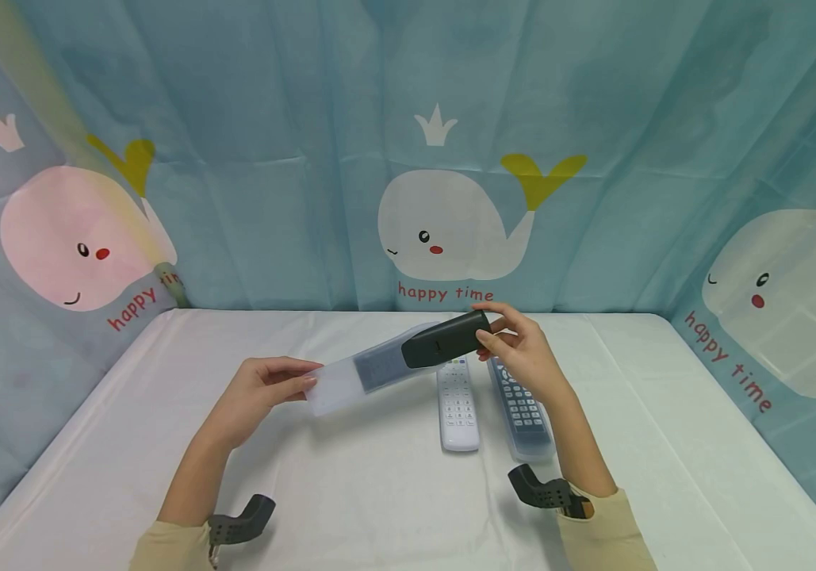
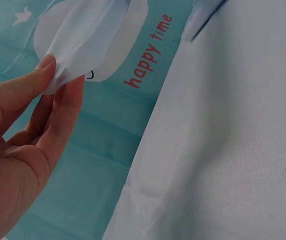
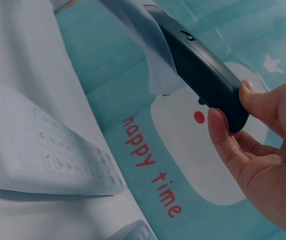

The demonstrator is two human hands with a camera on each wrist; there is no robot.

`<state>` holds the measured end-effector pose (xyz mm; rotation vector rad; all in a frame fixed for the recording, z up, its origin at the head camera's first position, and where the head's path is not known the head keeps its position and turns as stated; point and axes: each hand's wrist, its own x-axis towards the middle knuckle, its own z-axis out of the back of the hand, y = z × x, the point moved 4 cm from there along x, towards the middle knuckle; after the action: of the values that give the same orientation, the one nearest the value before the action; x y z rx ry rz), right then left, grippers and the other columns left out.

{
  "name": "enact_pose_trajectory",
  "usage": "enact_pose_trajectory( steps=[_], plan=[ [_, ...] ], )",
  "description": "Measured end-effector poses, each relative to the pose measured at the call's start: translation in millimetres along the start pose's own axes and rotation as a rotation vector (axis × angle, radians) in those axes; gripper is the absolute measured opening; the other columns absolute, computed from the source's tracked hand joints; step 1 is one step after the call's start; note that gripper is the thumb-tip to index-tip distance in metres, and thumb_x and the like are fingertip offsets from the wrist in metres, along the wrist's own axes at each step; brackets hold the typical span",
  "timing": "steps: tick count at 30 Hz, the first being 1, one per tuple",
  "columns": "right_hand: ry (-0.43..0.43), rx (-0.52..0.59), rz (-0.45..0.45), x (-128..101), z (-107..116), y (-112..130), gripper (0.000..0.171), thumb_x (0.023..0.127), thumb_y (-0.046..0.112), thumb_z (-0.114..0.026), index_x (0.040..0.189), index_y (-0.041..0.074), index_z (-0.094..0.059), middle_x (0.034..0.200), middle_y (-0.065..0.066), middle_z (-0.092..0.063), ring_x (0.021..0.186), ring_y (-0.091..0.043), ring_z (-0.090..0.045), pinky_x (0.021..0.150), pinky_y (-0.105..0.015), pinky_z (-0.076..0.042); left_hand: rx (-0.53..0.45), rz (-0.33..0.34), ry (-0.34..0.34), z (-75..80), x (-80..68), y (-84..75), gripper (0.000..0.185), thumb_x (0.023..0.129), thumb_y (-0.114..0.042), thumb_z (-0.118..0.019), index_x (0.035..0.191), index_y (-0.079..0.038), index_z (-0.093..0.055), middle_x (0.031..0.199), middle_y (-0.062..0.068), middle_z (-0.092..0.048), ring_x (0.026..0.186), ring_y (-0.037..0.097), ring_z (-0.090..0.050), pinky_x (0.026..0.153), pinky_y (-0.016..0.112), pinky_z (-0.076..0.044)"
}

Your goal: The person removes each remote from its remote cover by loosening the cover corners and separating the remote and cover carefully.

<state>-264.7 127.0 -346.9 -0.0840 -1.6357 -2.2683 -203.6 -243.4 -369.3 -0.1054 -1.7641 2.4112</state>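
Note:
A black remote control point(image 1: 443, 339) is held tilted above the table, partly inside a translucent plastic sleeve point(image 1: 335, 390). My left hand point(image 1: 254, 396) pinches the sleeve's left end between thumb and fingers. At the other end, my right hand point(image 1: 527, 357) grips the bare end of the remote. In the left wrist view the sleeve point(image 2: 85, 37) looks flat and creased where the thumb presses it. The right wrist view shows the sleeve's open edge around the black remote point(image 3: 202, 65), with the right thumb and fingertips on its outer end.
Below the held remote, a white remote point(image 1: 459, 412) lies on the white tablecloth point(image 1: 379, 492). Beside it on the right is a dark-faced remote point(image 1: 525, 412) in a clear cover, partly hidden by my right hand and wrist. A blue whale-print curtain point(image 1: 272, 238) stands behind the table.

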Motion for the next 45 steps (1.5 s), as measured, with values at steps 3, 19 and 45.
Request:
enact_pose_trajectory(
  steps=[3,19,45],
  plan=[
    [0.000,0.002,0.000,0,0,0,0.045,0.104,0.002,-0.064,0.149,0.004,-0.056,0.107,-0.023,-0.064,0.082,-0.018,-0.072,0.076,-0.023,-0.060,0.000,-0.006,0.000,0.5,-0.2,-0.5,0.034,0.100,-0.007,-0.072,0.129,0.010,-0.069,0.126,0.020,-0.072,0.094,0.006,-0.072,0.087,0.022,-0.061],
    [-0.014,0.004,-0.009,-2,6,-1,0.045,0.105,0.003,-0.063,0.149,0.004,-0.056,0.108,-0.024,-0.061,0.087,-0.027,-0.074,0.077,-0.023,-0.060,0.023,0.006,-0.003,4.6,-0.3,2.7,0.034,0.100,-0.008,-0.073,0.129,0.010,-0.070,0.125,0.018,-0.073,0.095,0.007,-0.072,0.087,0.021,-0.061],
    [-0.024,-0.003,-0.033,-2,12,-5,0.045,0.106,0.004,-0.061,0.151,0.005,-0.054,0.111,-0.024,-0.061,0.098,-0.038,-0.075,0.080,-0.024,-0.060,0.025,-0.009,0.009,9.4,-0.6,3.6,0.034,0.100,-0.008,-0.073,0.129,0.011,-0.069,0.126,0.020,-0.072,0.095,0.005,-0.072,0.086,0.022,-0.061]
  ],
)
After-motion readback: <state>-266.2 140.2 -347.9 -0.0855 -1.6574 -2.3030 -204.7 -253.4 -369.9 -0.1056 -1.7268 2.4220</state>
